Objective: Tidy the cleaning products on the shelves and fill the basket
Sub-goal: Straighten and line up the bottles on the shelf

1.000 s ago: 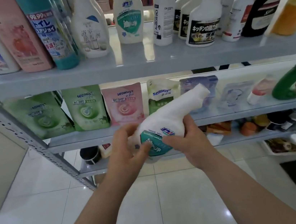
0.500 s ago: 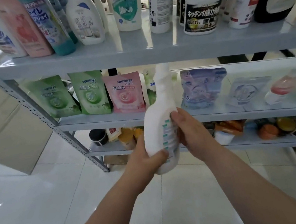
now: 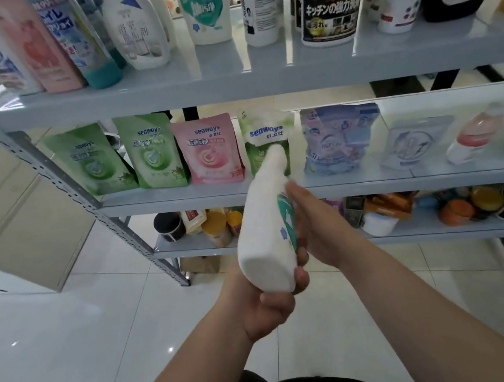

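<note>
A white bottle (image 3: 266, 234) with a green label is held in front of the shelves, tilted so its base faces me and its neck points toward the middle shelf. My left hand (image 3: 267, 304) grips its base from below. My right hand (image 3: 316, 230) lies against the labelled right side, fingers along the bottle. Behind it, the middle shelf (image 3: 371, 183) carries green, pink and white refill pouches (image 3: 207, 152). The top shelf (image 3: 229, 80) holds several upright bottles, among them a matching white one with a green label (image 3: 204, 8).
The bottom shelf (image 3: 426, 232) is crowded with jars, cans and a black container (image 3: 169, 227). A perforated grey upright (image 3: 60, 180) slants down at the left. A beige cabinet (image 3: 6, 207) stands left of it. White glossy floor tiles (image 3: 72, 342) lie below.
The bottle has tipped from upright so its base now faces me. My left hand has shifted under the base; my right hand stays on its side. The view has moved closer to the shelves.
</note>
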Motion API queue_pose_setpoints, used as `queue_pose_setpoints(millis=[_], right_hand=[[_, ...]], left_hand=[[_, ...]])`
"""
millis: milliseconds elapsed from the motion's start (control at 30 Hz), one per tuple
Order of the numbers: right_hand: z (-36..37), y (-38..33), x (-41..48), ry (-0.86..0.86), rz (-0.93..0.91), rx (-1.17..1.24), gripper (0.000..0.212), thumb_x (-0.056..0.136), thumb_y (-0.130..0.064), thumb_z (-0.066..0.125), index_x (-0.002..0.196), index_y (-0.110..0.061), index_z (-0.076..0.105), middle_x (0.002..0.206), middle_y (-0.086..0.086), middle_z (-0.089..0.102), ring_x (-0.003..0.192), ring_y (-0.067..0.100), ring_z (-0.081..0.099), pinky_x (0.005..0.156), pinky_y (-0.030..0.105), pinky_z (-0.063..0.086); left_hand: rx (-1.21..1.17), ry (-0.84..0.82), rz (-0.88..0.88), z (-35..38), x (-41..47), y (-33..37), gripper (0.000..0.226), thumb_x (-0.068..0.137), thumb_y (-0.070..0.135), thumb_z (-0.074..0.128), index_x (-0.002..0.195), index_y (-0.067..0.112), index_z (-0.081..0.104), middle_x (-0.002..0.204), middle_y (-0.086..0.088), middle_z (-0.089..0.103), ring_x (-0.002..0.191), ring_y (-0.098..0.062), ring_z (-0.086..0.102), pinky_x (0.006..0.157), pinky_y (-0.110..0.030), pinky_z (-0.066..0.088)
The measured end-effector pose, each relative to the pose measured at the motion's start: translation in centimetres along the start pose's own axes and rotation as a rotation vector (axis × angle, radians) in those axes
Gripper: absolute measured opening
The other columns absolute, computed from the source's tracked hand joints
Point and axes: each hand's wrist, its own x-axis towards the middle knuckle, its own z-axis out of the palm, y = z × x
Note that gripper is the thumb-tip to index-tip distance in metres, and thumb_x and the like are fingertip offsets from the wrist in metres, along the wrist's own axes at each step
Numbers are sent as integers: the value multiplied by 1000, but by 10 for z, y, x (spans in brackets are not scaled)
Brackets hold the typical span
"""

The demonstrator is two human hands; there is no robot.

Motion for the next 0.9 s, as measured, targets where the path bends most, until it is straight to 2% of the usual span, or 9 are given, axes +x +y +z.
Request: queue_pose_setpoints(millis=[133, 233, 300, 367, 467, 567, 700, 800, 900], right_hand=[[15, 13, 2, -7, 32, -4, 62, 82, -64, 65, 121, -16, 62, 104, 10, 74, 100, 34, 64, 100, 61, 45], [27, 16, 0, -8, -2, -2, 43, 97, -50, 60, 125, -17, 60, 108, 9, 75, 100, 27, 72, 96, 53, 56], [35, 16, -1, -5, -59, 13, 40, 96, -39, 65, 129, -20, 58, 112, 10, 74, 100, 25, 73, 84, 42, 59], [42, 16, -5, -8, -142, 20, 48, 89, -27, 73, 133, -23, 56, 115, 9, 73, 103, 27, 73, 83, 39, 59], [58, 16, -15, -71, -257, -129, 69, 74, -19, 83, 134, -30, 52, 117, 2, 71, 107, 28, 71, 84, 43, 61], [83, 24, -25, -98, -344, -353, 77, 64, -29, 88, 131, -40, 53, 120, -4, 68, 109, 25, 70, 89, 50, 60], [122, 39, -32, -64, -415, -508, 71, 67, -29, 90, 123, -52, 53, 118, -15, 66, 110, 17, 68, 91, 50, 60], [147, 53, -35, -37, -415, -455, 59, 68, -43, 85, 120, -51, 56, 122, -7, 65, 112, 20, 67, 90, 48, 60], [163, 65, -44, -42, -399, -362, 40, 81, -43, 75, 120, -42, 65, 124, 2, 66, 114, 21, 65, 92, 41, 58]], left_hand=[[-145, -226, -78, -17, -13, 4, 81, 66, 23, 93, 130, 5, 46, 96, -24, 62, 66, -39, 68, 33, -30, 51], [59, -104, -53, -31, -20, 17, 80, 74, 42, 82, 137, 8, 46, 104, -24, 63, 76, -38, 69, 42, -33, 57], [213, -32, 6, -41, -30, 28, 78, 86, 62, 61, 142, 10, 50, 119, -24, 65, 97, -45, 69, 61, -44, 63], [352, -17, 94, -54, -43, 38, 82, 79, 69, 69, 139, 13, 58, 131, -24, 64, 115, -48, 64, 78, -53, 60], [820, 36, 285, -71, -63, 50, 81, 60, 47, 92, 130, 19, 63, 124, -13, 69, 115, -34, 68, 84, -48, 60], [1150, 195, 521, -82, -79, 56, 62, 67, 22, 88, 123, 30, 61, 111, 5, 74, 104, -17, 71, 76, -31, 61], [1133, 290, 700, -115, -97, 69, 64, 75, 15, 86, 128, 34, 57, 110, 7, 73, 102, -13, 71, 75, -27, 60], [936, 166, 641, -137, -112, 75, 71, 66, 24, 76, 133, 31, 52, 116, -3, 72, 106, -23, 71, 83, -41, 60], [555, 149, 494, -150, -118, 68, 54, 68, 25, 59, 122, 19, 59, 97, -7, 75, 86, -28, 71, 73, -40, 50]])
